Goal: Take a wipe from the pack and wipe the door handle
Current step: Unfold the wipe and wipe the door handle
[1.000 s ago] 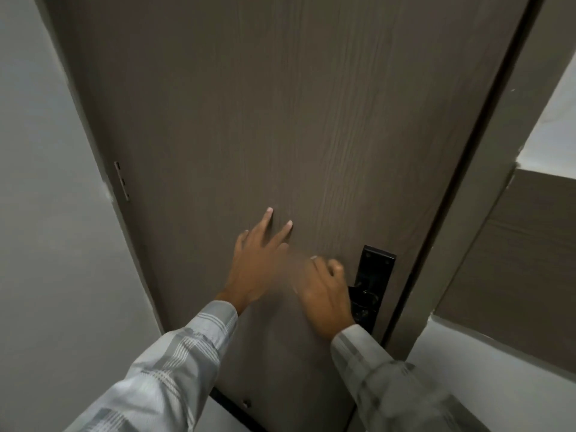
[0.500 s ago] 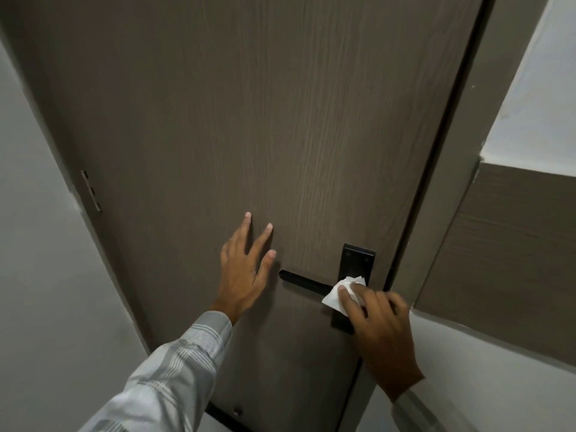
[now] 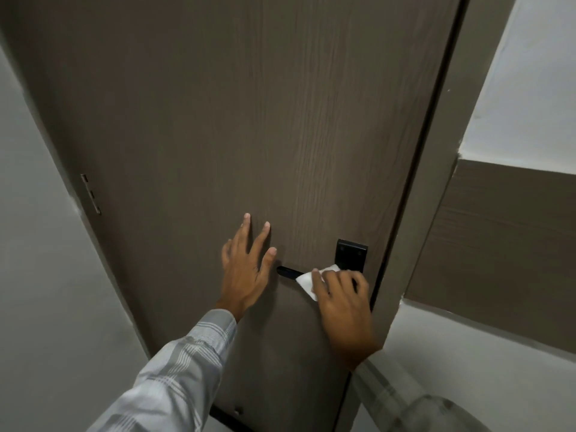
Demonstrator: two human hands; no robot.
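Observation:
A black lever door handle (image 3: 288, 271) with a black backplate (image 3: 351, 254) sits low on the right side of a brown wood-grain door (image 3: 233, 120). My right hand (image 3: 343, 302) presses a folded white wipe (image 3: 308, 280) against the lever, covering most of it; only the lever's left tip shows. My left hand (image 3: 247, 271) lies flat on the door just left of the handle, fingers spread, holding nothing. The wipe pack is not in view.
The door frame (image 3: 436, 198) runs down the right side, with a brown wall panel (image 3: 505, 244) and white wall beyond it. A hinge (image 3: 91, 194) shows on the door's left edge, next to a white wall (image 3: 37, 275).
My right hand came off the handle, showed the white wipe at the backplate, and now has slid it left along the lever. My left hand stays flat on the door.

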